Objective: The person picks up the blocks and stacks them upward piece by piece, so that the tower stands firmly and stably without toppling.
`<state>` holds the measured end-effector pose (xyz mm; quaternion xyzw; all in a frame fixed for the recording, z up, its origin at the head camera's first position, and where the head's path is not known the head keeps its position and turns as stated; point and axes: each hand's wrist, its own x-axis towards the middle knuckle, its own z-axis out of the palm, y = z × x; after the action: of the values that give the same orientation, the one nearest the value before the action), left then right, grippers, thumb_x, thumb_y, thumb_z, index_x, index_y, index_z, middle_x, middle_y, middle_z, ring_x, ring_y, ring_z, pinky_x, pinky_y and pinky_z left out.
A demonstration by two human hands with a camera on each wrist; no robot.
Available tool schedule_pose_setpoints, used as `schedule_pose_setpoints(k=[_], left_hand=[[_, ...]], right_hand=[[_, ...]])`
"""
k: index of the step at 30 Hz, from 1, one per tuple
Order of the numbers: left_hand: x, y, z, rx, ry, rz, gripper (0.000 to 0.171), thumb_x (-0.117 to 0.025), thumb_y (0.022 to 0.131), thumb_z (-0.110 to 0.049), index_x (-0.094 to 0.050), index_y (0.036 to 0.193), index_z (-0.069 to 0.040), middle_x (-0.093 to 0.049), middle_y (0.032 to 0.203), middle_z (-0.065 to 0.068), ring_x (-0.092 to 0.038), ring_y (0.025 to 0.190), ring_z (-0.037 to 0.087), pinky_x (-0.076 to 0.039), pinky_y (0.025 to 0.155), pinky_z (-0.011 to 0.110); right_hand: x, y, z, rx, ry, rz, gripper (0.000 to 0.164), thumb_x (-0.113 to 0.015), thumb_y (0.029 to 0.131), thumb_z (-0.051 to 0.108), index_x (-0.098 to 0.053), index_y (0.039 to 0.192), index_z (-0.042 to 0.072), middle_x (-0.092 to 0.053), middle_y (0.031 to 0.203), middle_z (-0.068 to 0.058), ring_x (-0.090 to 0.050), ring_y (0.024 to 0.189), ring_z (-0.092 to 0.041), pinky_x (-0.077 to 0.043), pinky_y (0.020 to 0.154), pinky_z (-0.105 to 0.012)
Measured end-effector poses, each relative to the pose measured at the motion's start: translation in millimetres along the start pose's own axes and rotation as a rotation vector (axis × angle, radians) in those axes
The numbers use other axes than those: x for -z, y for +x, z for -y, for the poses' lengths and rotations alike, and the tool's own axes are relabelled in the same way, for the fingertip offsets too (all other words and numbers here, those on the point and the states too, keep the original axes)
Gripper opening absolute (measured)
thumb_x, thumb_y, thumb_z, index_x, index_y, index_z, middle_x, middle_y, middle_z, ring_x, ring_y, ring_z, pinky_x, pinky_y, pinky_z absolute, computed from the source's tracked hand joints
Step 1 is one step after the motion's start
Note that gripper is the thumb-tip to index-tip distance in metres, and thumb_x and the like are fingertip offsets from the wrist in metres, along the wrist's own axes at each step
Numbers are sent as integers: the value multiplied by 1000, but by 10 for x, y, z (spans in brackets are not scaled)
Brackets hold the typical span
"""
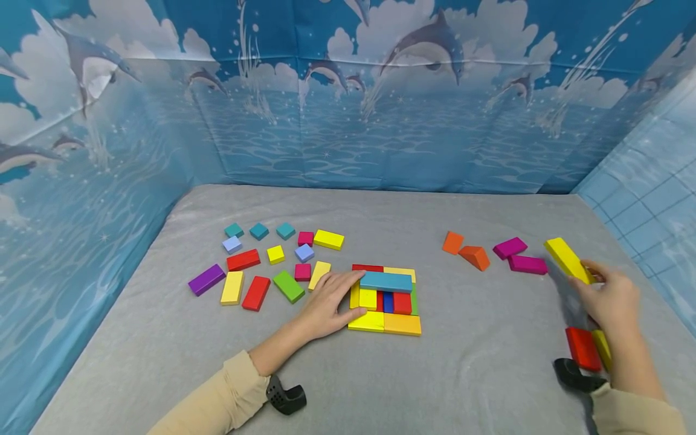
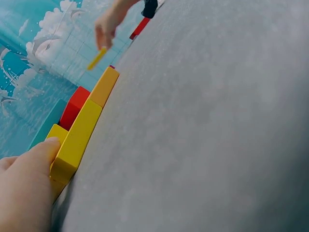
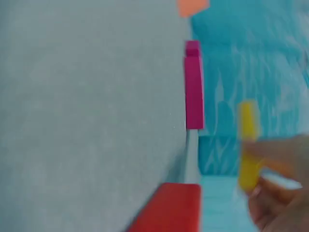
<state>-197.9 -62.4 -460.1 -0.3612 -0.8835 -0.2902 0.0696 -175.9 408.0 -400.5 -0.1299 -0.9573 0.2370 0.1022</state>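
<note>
My left hand (image 1: 331, 302) rests against the left side of a rectangular arrangement of coloured blocks. Its fingertips reach the left end of a long blue block (image 1: 386, 282), and its thumb touches a small yellow block (image 2: 59, 133) beside the yellow front block (image 1: 367, 321). An orange-yellow block (image 1: 402, 324) continues that front row, with a red block (image 1: 402, 303) behind it. Over at the right, my right hand (image 1: 613, 297) pinches a long yellow block (image 1: 567, 258), raised above the table. A red block (image 1: 583, 348) and a partly hidden yellow block lie below that hand.
Left of the arrangement, loose blocks are scattered, including a purple block (image 1: 206, 280) and a green block (image 1: 288, 287). Two magenta blocks (image 1: 527, 264) and two orange blocks (image 1: 474, 257) lie at the back right. A printed curtain (image 1: 326, 145) borders the grey table (image 1: 489, 374).
</note>
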Motion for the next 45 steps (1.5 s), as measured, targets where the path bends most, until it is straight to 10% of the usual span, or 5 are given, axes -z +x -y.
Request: schedule_pose_setpoints(k=[8,16,23,40,45], left_hand=[[12,15,-4,-18,-3,-8,68,-58,86,-41,-31,143,-15,-36,144,1,-38,125,18,-21,107,44],[8,30,-8,-17,-8,0,66,-57,87,-41,-31,142,-15,-37,143,1,-36,126,16,-20,108,41],[13,26,-8,-22,-8,-5,66,-58,86,-41,-32,142,-14,-39,142,1,-37,126,17,-21,107,41],[21,0,-13,6,-43,7,62,-54,89,-39,-32,142,-15,-37,143,0,-35,127,16,-19,108,39],[19,0,-16,9,-41,5,61,-54,89,-40,-33,142,-16,-38,143,0,-35,127,15,-19,108,39]], right_hand=[[-135,-138,766,483,271,-33,43,-72,78,8,-60,119,5,-59,111,-11,-49,94,-16,-35,71,-6],[-420,-476,1562,822,263,168,46,-77,67,-2,-64,111,4,-63,105,-5,-55,94,-11,-46,79,-13],[-692,-666,1816,892,177,309,39,-76,73,8,-65,110,6,-63,105,-5,-58,95,-20,-51,79,-37],[-877,-705,1917,1072,33,161,36,-81,67,9,-69,100,5,-60,94,-5,-55,87,-18,-50,76,-33],[-886,-678,1876,992,46,194,47,-82,66,15,-65,109,7,-57,103,-8,-52,94,-22,-44,80,-42]])
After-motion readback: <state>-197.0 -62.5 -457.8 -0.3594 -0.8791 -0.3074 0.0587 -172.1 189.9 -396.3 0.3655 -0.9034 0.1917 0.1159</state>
